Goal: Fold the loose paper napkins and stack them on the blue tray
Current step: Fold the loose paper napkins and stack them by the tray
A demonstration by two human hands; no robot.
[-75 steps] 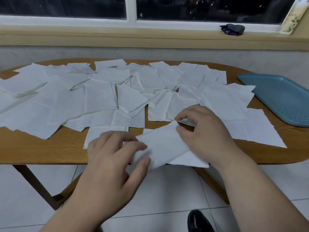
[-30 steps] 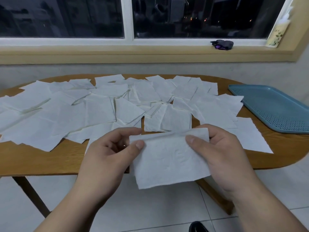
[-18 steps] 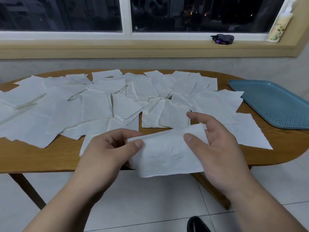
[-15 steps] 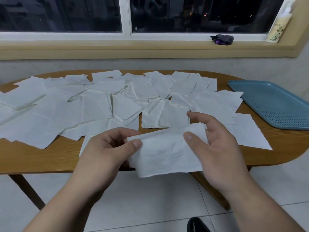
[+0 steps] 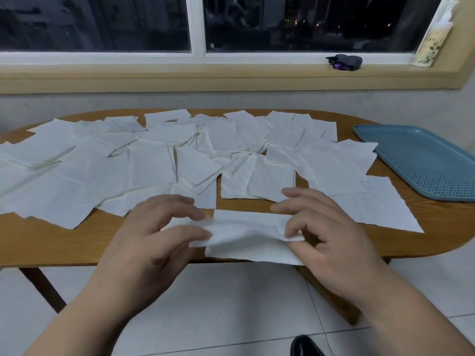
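The napkin point(image 5: 246, 235) is sitting doubled into a narrower strip over the worktop's point(image 5: 51, 242) near edge, no longer hanging tall. Left hand point(image 5: 154, 242) and right hand point(image 5: 331, 242) fingers are clamping its ends. That fold is looking done; the tray point(image 5: 421, 163) is waiting, well apart.

This looks like a room in a home at night. A long oval wooden table point(image 5: 51, 242) stands on a white tile floor point(image 5: 231, 304), in front of a wide window with a white frame point(image 5: 198, 27). The glass is dark, with tiny city lights far off. A small dark cloth bundle point(image 5: 344, 62) sits on the tan window sill point(image 5: 154, 75). On the table lie white paper napkins point(image 5: 154, 163) and a blue plastic tray with holes point(image 5: 421, 160).
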